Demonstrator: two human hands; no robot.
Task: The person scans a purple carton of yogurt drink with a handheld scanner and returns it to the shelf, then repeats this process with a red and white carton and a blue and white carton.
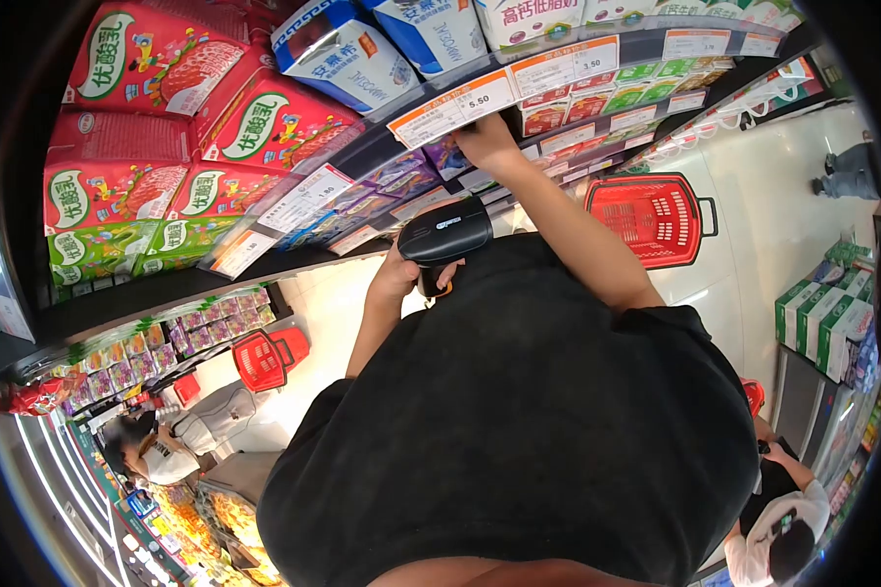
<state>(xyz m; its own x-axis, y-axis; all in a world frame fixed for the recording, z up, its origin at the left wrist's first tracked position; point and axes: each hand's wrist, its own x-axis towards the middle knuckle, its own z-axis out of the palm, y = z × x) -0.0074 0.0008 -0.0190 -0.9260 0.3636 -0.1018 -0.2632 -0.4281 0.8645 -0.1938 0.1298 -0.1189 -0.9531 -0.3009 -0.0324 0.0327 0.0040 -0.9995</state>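
Note:
My left hand (395, 277) is wrapped around the grip of a black handheld barcode scanner (445, 233), held in front of my chest. The scanner's head is angled toward the shelves. My right hand (489, 145) reaches into the shelf below the top tier, just under a price label (460, 110) reading 5.50. Its fingers disappear behind that label strip, so what they touch is hidden. Close by the right hand are purple packages (447, 157) and red milk cartons (545, 115). Above the label stand blue-and-white cartons (343, 57).
Red yogurt boxes (117, 59) fill the upper left shelf, over green boxes (103, 252). A red shopping basket (646, 220) stands on the floor at right, another red basket (261, 360) at left. Other people are at lower left (162, 455) and lower right (778, 528). Green-and-white cartons (822, 323) are stacked at right.

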